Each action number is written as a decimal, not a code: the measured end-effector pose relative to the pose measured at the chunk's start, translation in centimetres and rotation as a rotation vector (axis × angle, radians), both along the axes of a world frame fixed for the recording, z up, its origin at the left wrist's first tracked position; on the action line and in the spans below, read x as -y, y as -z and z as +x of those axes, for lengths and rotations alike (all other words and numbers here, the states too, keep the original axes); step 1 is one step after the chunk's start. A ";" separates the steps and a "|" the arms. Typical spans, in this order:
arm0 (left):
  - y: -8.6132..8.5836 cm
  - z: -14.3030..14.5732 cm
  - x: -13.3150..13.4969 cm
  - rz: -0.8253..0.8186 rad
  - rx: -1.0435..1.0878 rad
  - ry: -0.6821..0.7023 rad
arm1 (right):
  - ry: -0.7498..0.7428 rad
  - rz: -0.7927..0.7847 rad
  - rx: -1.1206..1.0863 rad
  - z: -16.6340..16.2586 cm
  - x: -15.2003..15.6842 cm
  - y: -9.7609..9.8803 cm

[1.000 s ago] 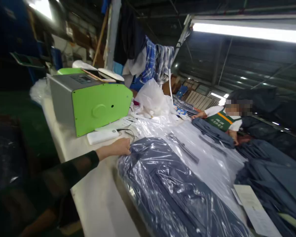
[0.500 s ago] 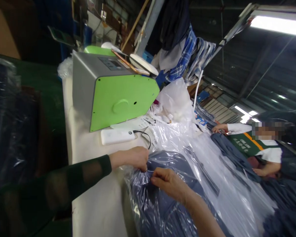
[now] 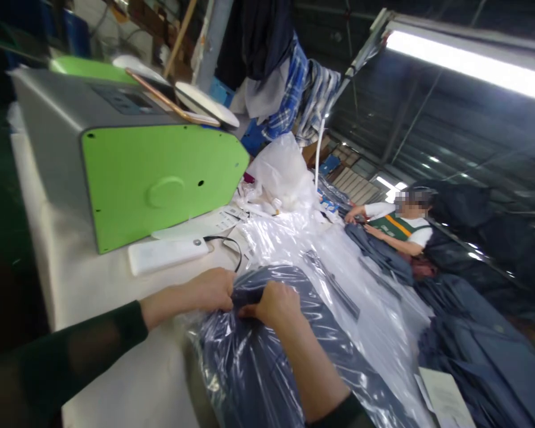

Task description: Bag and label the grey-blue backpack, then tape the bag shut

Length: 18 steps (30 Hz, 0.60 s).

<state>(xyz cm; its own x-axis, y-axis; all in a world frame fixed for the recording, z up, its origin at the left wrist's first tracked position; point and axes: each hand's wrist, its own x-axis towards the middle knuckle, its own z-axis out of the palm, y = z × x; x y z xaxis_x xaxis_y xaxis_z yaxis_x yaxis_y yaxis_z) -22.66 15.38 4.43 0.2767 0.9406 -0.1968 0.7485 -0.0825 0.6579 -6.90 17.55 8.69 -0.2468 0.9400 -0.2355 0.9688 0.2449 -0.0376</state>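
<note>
In the head view a clear plastic bag (image 3: 245, 368) with a folded dark blue-grey garment inside lies before me on the white-covered table. My left hand (image 3: 211, 289) is closed, pinching the gathered plastic at the bag's upper left corner. Just right of it, my right hand (image 3: 279, 303) has its fingers curled onto the bag, the thumb pointing toward the left hand. Its fingertips are partly hidden, but the plastic bunches under them. A white rectangular device (image 3: 167, 255) with a black strap lies beyond my left hand.
A grey and green machine (image 3: 160, 184) stands at the table's left, a phone (image 3: 173, 101) on top. More clear plastic bags (image 3: 289, 244) are spread to the right of my hands. A co-worker (image 3: 401, 229) handles dark garments farther right. Dark clothes (image 3: 485, 333) pile at the right.
The camera view has shifted, so the machine looks larger and farther left. My right hand has moved closer to my left and turned more upright. The co-worker's hands are closer together.
</note>
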 end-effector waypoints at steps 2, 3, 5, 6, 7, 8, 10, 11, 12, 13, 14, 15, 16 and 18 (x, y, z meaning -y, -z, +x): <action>0.2 0.0 -0.1 0.005 0.010 -0.026 | 0.018 0.091 -0.008 0.0 1.7 -0.6; 0.3 0.0 -0.1 0.005 0.018 -0.040 | 0.003 0.124 -0.027 -0.1 3.1 -0.4; 0.6 -0.1 -0.2 -0.001 0.043 -0.052 | -0.069 0.180 -0.083 -0.6 6.6 1.3; 0.7 -0.2 -0.2 -0.006 0.054 -0.049 | -0.133 0.227 -0.137 -0.9 8.5 2.7; 0.9 -0.2 -0.2 -0.012 0.064 -0.042 | -0.189 0.283 -0.171 -1.2 10.3 4.2; 1.1 -0.2 -0.2 -0.018 0.066 -0.035 | -0.240 0.337 -0.183 -1.5 11.8 5.6; 1.5 -0.2 -0.2 -0.023 0.046 -0.018 | -0.354 0.385 -0.211 -1.8 13.9 7.2; 1.6 -0.2 -0.2 -0.017 0.025 -0.013 | -0.410 0.368 -0.256 -1.6 14.5 7.3; 1.6 -0.2 -0.2 -0.006 -0.002 -0.011 | -0.458 0.338 -0.319 -1.0 14.9 6.9; 1.5 -0.2 -0.2 0.011 -0.032 -0.011 | -0.481 0.313 -0.397 0.1 15.1 6.1; 1.3 -0.2 -0.2 0.030 -0.066 -0.010 | -0.471 0.314 -0.478 1.7 15.4 5.2; 1.0 -0.3 -0.3 0.050 -0.105 -0.009 | -0.413 0.353 -0.550 4.0 15.7 4.4; 0.5 -0.3 -0.3 0.068 -0.149 -0.008 | -0.296 0.430 -0.597 6.9 16.1 3.9; -1.1 -0.3 -0.5 0.105 -0.252 -0.014 | 0.088 0.637 -0.605 14.5 17.2 3.6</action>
<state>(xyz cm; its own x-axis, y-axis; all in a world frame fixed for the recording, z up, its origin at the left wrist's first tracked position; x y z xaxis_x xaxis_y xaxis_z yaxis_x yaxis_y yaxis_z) -22.98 15.89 5.51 0.2178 0.9630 -0.1589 0.8892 -0.1287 0.4391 7.61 0.35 5.10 -0.0798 0.8696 0.4872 0.8436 0.3194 -0.4318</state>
